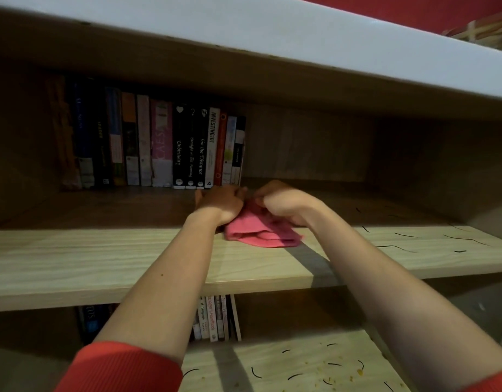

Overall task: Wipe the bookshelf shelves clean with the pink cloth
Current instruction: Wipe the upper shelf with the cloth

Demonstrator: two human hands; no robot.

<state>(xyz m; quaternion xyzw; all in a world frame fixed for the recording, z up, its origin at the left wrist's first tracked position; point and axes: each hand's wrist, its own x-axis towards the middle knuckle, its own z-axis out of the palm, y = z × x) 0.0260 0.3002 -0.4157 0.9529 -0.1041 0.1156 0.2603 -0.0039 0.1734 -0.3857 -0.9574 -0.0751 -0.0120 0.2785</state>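
Although the cloth is already down on the wood, the bookshelf [272,38] reads as early in the job.

Middle shelf [102,258]: left and centre of the board show no litter. The right part carries thin dark strands [399,247], scattered and not yet swept. Cannot tell whether the bare stretch was wiped or never dirty.

Lower shelf [272,366]: more dark strands, plus yellowish crumbs [360,372]. Looks untouched. Judgement: this whole board is left to do, and so is the right end of the one above.

Row of books [159,148] stands upright at the back left of the middle shelf and ends just left of the hands. The board under them is out of reach unless they are shifted.

Pose: both forearms reach forward from red sleeves [125,369] and converge at mid-shelf.

Pink cloth [258,233] lies crumpled on the middle shelf, at centre. Its near end trails toward the front edge and its far end is gathered up into the hands.

Left hand [221,202]: back upward, fingers curled onto the cloth's far left edge, just in front of the last book.

Right hand [283,202]: fisted, clutching the cloth from the right, knuckles close to the left hand's.

Both hands are clamped on the cloth. It looks more like bunching or refolding than a wiping stroke.
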